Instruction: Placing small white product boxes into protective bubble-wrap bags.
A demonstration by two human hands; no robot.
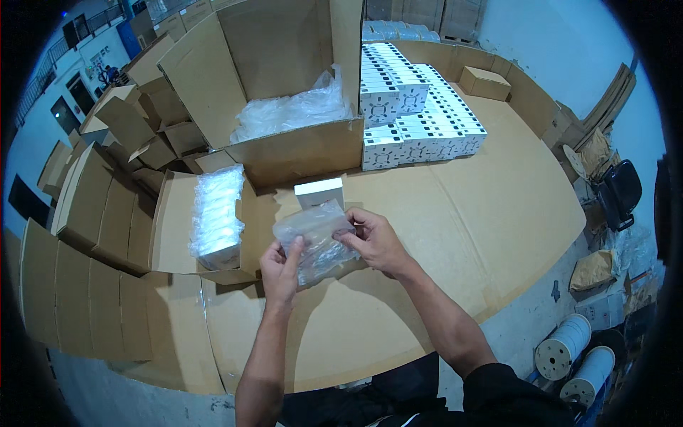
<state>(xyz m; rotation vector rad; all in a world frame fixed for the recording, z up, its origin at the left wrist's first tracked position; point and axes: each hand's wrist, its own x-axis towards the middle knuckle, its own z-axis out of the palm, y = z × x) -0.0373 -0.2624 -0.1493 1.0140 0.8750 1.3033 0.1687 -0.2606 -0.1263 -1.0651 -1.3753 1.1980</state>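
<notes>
While it sits just above the cardboard-covered tabletop [441, 235], the clear crinkly plastic bag [318, 240] is pinched by both hands, left hand [282, 269] and right hand [377, 242], small white box [319, 192] just behind.

- Clear, glossy plastic bag [318, 242]: transparent, grey-white glints.
- Small white carton [319, 193]: plain white top.
- Stacked small boxes [416, 107]: white with black printed pattern.
- Cardboard work surface [455, 228]: uniform tan-brown.
- Large open cardboard box [284, 78]: brown, clear film lining.
- Cord spools [576, 356]: white.
</notes>
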